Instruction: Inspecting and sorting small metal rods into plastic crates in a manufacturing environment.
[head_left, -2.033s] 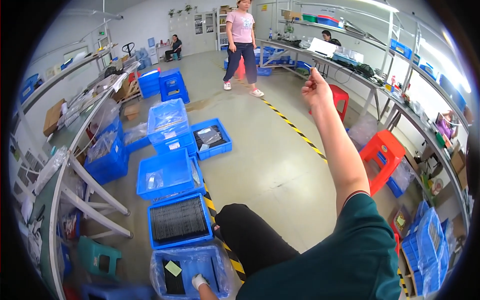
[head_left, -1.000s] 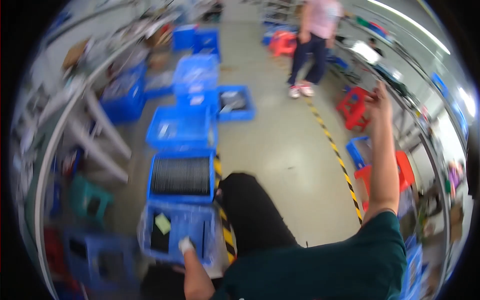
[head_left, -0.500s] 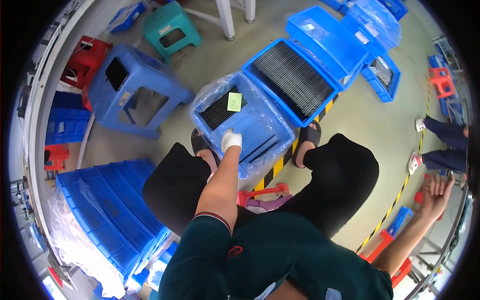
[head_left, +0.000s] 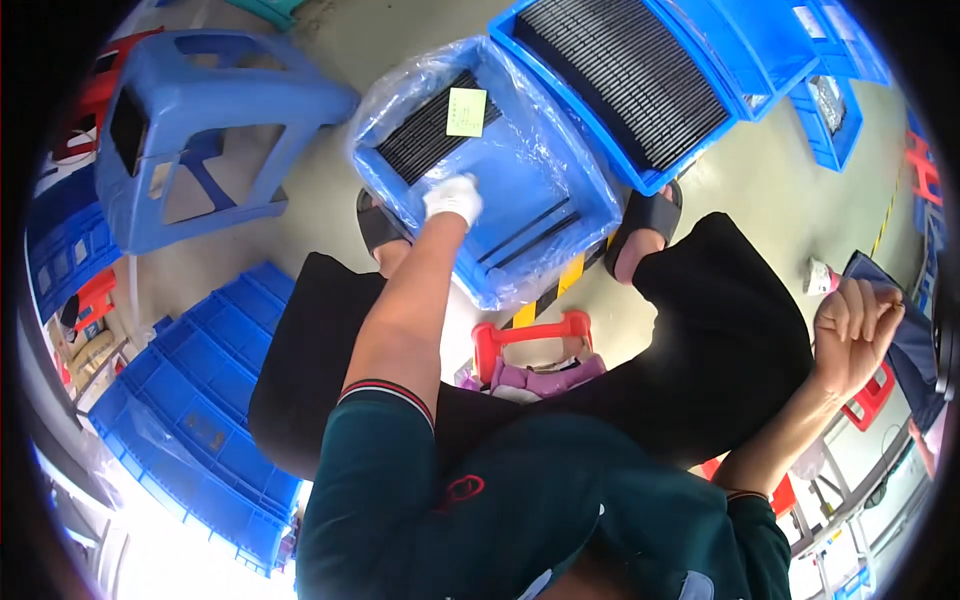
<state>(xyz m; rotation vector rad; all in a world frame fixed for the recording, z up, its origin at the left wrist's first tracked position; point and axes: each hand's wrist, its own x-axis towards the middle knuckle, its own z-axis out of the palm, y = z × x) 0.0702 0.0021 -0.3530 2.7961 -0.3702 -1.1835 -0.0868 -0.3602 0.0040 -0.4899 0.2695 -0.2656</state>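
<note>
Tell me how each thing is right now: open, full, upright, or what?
Bag-lined blue bin: open, black trays stacked at one end.
Second blue bin: open, full of black trays.
Blue stool: tipped on its side.
Left hand: white-gloved, reaching into the lined bin.
Right hand: bare, raised, fingers curled.

Blue bins, black rows, 1 white glove

We see our left hand (head_left: 453,198) in a white glove, on a blue bin (head_left: 520,235) wrapped in clear shiny plastic. Inside are black ribbed rows and 1 pale green note (head_left: 466,111). The bin beside it (head_left: 640,85) is blue with black stripes too. Our right hand (head_left: 853,330) is bare. The stool (head_left: 200,140) is blue, our shirt dark green, our trousers black.
</note>
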